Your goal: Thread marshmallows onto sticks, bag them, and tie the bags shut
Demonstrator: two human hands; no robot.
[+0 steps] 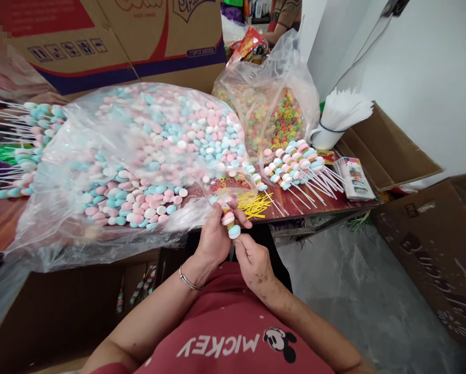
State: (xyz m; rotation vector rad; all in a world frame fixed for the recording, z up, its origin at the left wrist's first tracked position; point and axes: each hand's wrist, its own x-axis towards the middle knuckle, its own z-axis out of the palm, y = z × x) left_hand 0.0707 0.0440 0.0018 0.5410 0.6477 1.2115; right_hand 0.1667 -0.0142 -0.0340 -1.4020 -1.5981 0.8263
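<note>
A candy skewer (pixel 228 218) of pink, white and blue pieces with gummy rings is held in front of my body, over the table's front edge. My left hand (pixel 214 240) is closed around its upper part, fingers behind the candies and thumb in front. What looks like clear film shows at its top end. At the lower end, just under a blue piece, my right hand (pixel 254 262) is closed in a pinch; the stick there is mostly hidden by the fingers. Yellow twist ties (pixel 258 205) lie on the table just beyond my hands.
A large clear bag of candies (pixel 158 140) covers the table's left. Behind stands a bag of gummy rings (pixel 277 117). Finished skewers (pixel 295 163), a mug of white sticks (pixel 330 132) and a card stack (pixel 354 179) are right. Cartons (pixel 431 249) stand beside the table. Another person's hand (pixel 49 98) is far left.
</note>
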